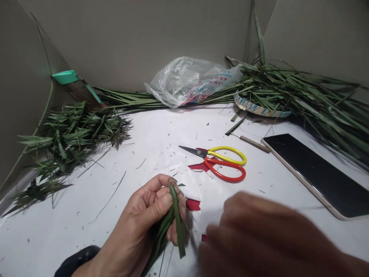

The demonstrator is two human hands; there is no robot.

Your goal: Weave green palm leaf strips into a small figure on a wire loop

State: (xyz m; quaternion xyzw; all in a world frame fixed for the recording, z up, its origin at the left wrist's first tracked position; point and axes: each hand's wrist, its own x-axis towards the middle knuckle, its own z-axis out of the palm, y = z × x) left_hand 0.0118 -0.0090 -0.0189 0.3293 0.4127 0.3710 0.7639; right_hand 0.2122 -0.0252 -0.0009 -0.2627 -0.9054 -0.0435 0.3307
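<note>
My left hand (144,215) is closed around a bundle of green leaf strips (174,223), pinching them between thumb and fingers low in the middle of the view. My right hand (268,238) sits just to the right of the strips, blurred by motion, with its back to the camera and its fingers hidden. Small red and white paper scraps (192,204) lie on the white table (161,134) between the two hands. Scissors (221,163) with one yellow and one red handle lie shut beyond the hands.
A dark tablet (319,173) lies at the right. A thin awl (253,143) lies beside it. Long green leaves (302,96) and a woven rim (259,109) pile at the back right, a clear plastic bag (190,80) at the back, woven leaf pieces (72,134) at the left.
</note>
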